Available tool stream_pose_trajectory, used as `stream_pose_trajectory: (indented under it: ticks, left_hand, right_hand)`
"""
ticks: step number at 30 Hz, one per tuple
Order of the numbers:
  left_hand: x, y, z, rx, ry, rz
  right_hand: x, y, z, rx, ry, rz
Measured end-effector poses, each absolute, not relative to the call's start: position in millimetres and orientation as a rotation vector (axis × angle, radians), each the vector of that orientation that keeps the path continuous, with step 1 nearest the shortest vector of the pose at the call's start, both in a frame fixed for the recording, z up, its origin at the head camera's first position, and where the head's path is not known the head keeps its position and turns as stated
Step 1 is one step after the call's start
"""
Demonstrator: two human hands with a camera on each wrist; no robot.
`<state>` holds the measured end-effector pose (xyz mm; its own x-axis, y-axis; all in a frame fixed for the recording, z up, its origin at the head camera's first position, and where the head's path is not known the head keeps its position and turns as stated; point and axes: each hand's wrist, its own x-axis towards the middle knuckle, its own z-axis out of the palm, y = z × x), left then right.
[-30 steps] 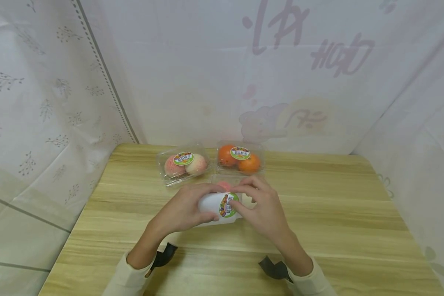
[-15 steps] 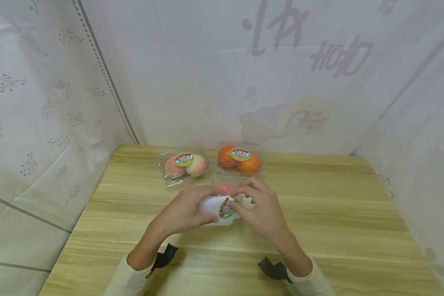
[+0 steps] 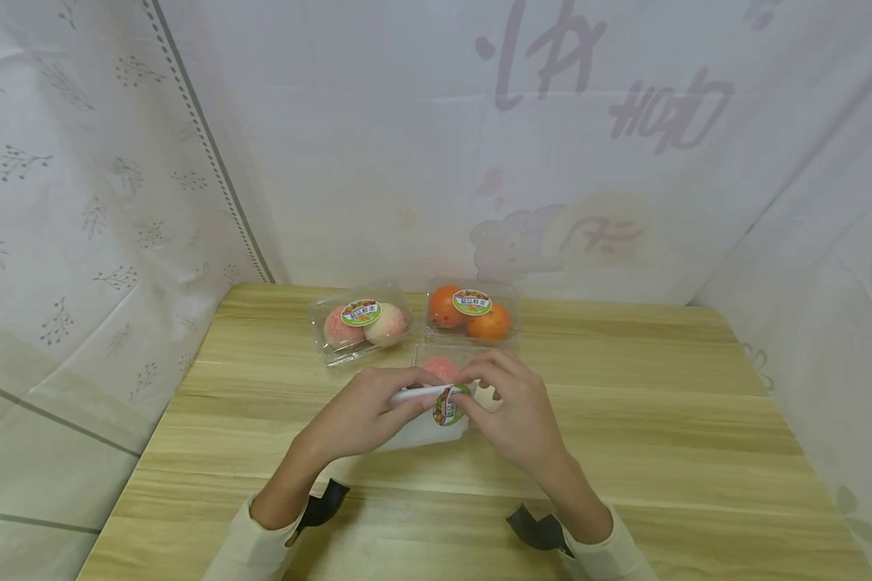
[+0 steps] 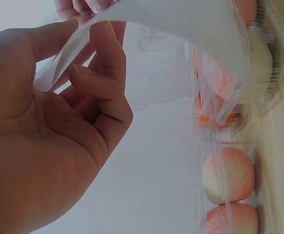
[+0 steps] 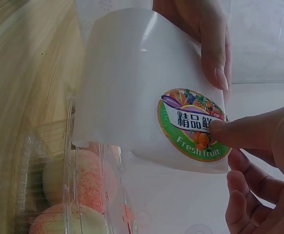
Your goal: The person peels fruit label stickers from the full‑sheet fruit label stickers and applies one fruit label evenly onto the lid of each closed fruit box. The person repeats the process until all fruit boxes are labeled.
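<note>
My left hand [image 3: 356, 411] grips a glossy white backing sheet [image 5: 117, 73], pinching its edge between thumb and fingers. The sheet is bent into a curve. Near its right end is an oval fruit sticker [image 5: 180, 131] with a green band and "Fresh fruit" print. My right hand [image 3: 519, 415] pinches at the sticker, thumb on its printed face. Whether the sticker's edge has lifted cannot be told. Just beyond the hands, partly hidden by them, a clear plastic box [image 3: 425, 352] holds pink fruit [image 3: 439, 369] that looks like peaches.
At the back left of the wooden table [image 3: 661, 420] lies a clear box [image 3: 320, 335] with two peaches and an oval sticker. Beside it, a similar stickered box [image 3: 509, 290] contains two orange fruits. A pale printed curtain [image 3: 378, 145] hangs behind the table.
My left thumb has shifted up over the sheet. The sheet's upper part has folded from a broad curve to a narrow edge, its lower part hanging down. The right hand keeps its pinch.
</note>
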<state>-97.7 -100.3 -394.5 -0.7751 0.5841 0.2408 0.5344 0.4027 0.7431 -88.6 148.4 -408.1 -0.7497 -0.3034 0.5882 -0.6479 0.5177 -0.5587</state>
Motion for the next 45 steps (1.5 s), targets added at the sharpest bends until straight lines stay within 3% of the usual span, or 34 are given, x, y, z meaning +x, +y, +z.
stream_pose_trajectory:
  ticks: [45]
  left_hand:
    - [-87,-159,-416,0.680,2.646,1.409]
  right_hand:
    - [-89,150,-412,0.902,-2.339,1.140]
